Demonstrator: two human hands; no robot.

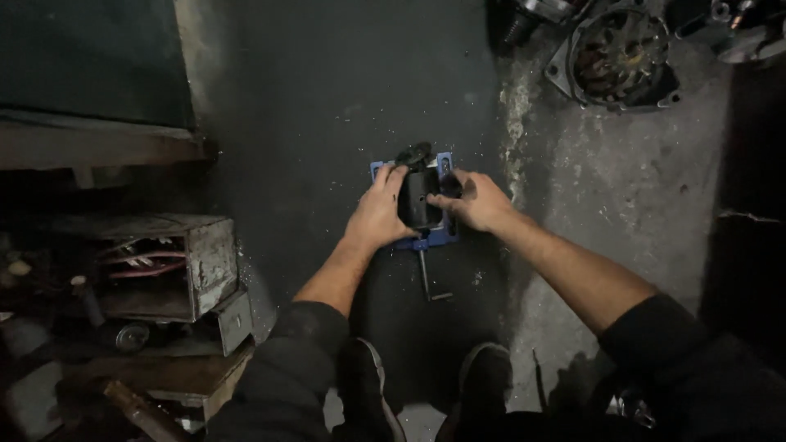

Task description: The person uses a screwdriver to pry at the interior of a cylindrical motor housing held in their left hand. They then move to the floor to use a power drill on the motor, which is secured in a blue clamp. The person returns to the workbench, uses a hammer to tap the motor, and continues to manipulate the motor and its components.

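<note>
Head view: a dark floor (327, 123) with a metal box (176, 266) at the left and a round motor housing (618, 57) far right. On a blue vise (438, 237) sits a black cylinder (417, 200), grasped by the left hand (378, 211) and right hand (479, 200).

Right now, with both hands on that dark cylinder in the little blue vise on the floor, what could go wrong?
1. The dark cylinder could slip or roll, since the left hand and right hand seem to steady it in the blue vise.
2. Fingers sit close beside the jaws and may get pinched.
3. The vise handle juts toward the shoes, so a foot could knock it.
</note>
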